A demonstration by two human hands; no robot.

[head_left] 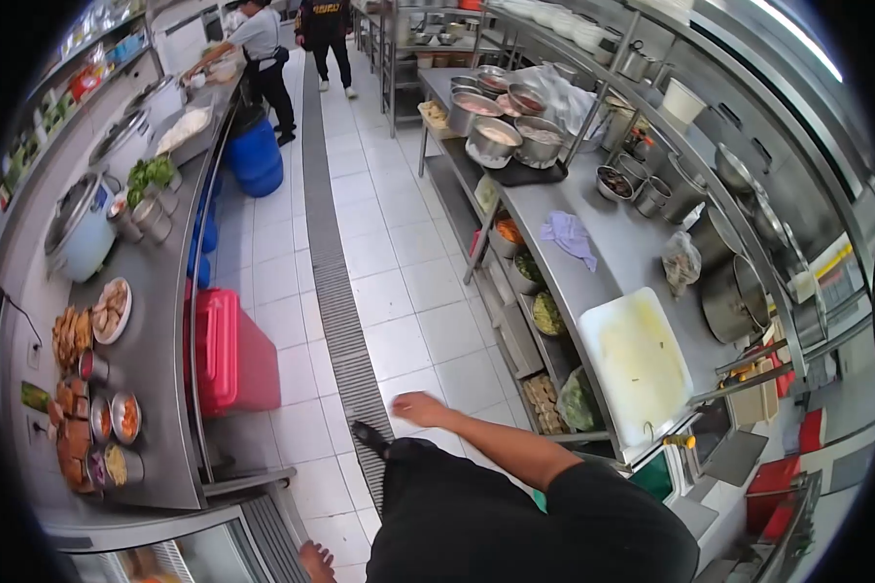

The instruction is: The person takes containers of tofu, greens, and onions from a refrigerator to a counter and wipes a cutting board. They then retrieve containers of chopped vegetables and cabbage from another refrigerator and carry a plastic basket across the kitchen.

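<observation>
Left hand: the left hand (316, 562) showed only at the bottom edge, fingers blurred, so I could not tell how open they were or whether they held anything.
Right hand: the right hand (420, 408) hung out over the floor tiles, fingers loosely spread and holding nothing, probably swinging with the stride.
Beyond the right fingers: a white cutting board (638, 367) lay nearest on the steel surface (622, 255), apart from the hand, wiped but stained.
Farther along: a crumpled cloth (570, 236) sat mid-surface, likely kept handy for wiping.
Opposite side: a red bin (227, 352) stood under the other surface.
Far end: two people (262, 53) worked by the blue barrel (255, 155).
</observation>
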